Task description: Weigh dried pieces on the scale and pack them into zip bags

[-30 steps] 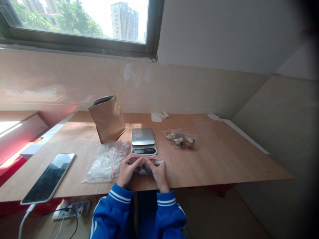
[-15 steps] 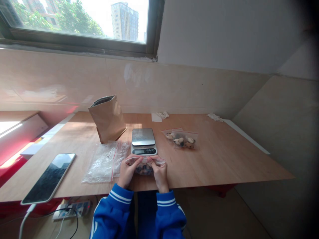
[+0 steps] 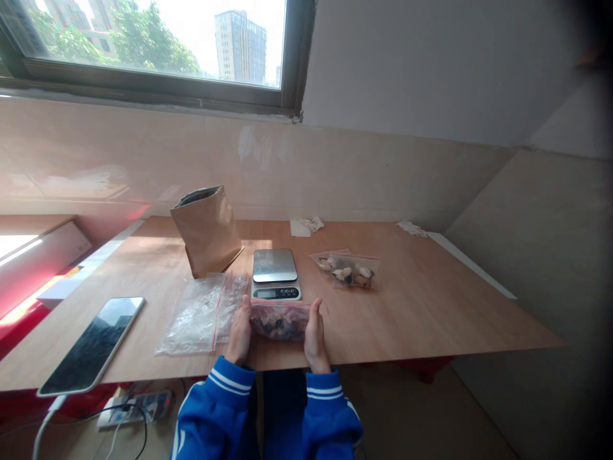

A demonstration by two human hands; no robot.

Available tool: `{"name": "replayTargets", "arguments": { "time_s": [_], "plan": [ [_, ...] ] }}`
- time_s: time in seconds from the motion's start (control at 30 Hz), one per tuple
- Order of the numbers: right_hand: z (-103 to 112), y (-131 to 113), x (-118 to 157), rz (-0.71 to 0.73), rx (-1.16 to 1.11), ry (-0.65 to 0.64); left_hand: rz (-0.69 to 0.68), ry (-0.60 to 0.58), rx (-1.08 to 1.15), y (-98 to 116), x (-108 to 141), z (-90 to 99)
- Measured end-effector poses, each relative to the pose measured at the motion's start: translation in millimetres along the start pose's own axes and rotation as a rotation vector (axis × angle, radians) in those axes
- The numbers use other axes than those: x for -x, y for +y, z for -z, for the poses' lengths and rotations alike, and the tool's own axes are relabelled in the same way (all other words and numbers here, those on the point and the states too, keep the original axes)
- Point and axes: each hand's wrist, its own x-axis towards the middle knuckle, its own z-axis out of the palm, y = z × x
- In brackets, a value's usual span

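Observation:
A clear zip bag (image 3: 280,321) with dark and pale pieces inside lies between my hands near the table's front edge. My left hand (image 3: 241,333) grips its left end and my right hand (image 3: 315,333) its right end, thumbs up and fingers mostly hidden behind. The red-edged top of the bag faces a small kitchen scale (image 3: 275,267) directly beyond it. Nothing sits on the scale's metal plate. Flat clear zip bags (image 3: 189,316) lie to the left of my left hand. Right of the scale, two filled zip bags (image 3: 355,271) overlap, with pale, brown and dark pieces inside.
An open brown paper pouch (image 3: 208,230) stands behind the flat bags. A phone (image 3: 93,345) on a white cable (image 3: 45,425) lies at the left front edge. Crumpled white tissue (image 3: 312,223) rests by the wall, and another tissue (image 3: 412,228) farther right.
Both hands have moved apart from the middle of the bag's top edge, where they were pinching it, to its two ends. More of the bag's contents now shows.

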Motion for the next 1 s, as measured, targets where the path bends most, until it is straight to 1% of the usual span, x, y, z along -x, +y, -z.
{"name": "replayTargets", "arguments": {
  "time_s": [0.07,0.2,0.27,0.37,0.43,0.47,0.53,0.57,0.67,0.7,0.77,0.83,0.87,0.9,0.93,0.97,1.0],
  "plan": [
    [1,0,-1,-0.012,-0.024,-0.016,0.048,-0.016,0.003,4,1,0.2],
    [-2,-5,-1,-0.082,-0.103,0.049,0.062,-0.070,0.038,7,1,-0.1],
    [-1,-10,-1,-0.112,-0.134,0.059,0.083,-0.104,0.044,7,1,-0.6],
    [11,-23,-6,-0.122,-0.088,0.042,0.070,-0.177,0.028,7,2,-0.9],
    [31,-33,-16,-0.088,-0.027,0.103,0.001,-0.177,0.019,9,2,-0.3],
    [44,-39,-24,-0.062,0.000,0.167,-0.035,-0.159,0.014,10,2,0.0],
    [76,-52,-43,-0.004,0.071,0.305,-0.077,-0.131,0.005,12,2,0.1],
    [93,-58,-53,0.015,0.104,0.346,-0.082,-0.132,-0.003,13,2,-0.3],
    [136,-77,-87,-0.002,0.186,0.392,-0.092,-0.163,-0.036,16,3,-3.7],
    [146,-82,-97,0.005,0.233,0.398,-0.101,-0.170,-0.044,17,4,-5.4],
    [156,-89,-114,0.053,0.397,0.426,-0.131,-0.160,-0.062,20,6,-8.8],
    [156,-91,-124,0.133,0.633,0.534,-0.169,-0.111,-0.102,25,8,-11.1],
    [154,-90,-127,0.182,0.747,0.617,-0.190,-0.066,-0.134,29,8,-11.0],
    [151,-87,-127,0.235,0.836,0.700,-0.215,0.004,-0.172,33,7,-9.7],
    [147,-83,-126,0.291,0.893,0.764,-0.241,0.096,-0.216,37,5,-6.6],
    [143,-78,-122,0.348,0.921,0.800,-0.274,0.212,-0.261,41,2,-1.4],
    [139,-73,-118,0.400,0.925,0.804,-0.311,0.353,-0.304,44,-4,6.1]
  ]
}}
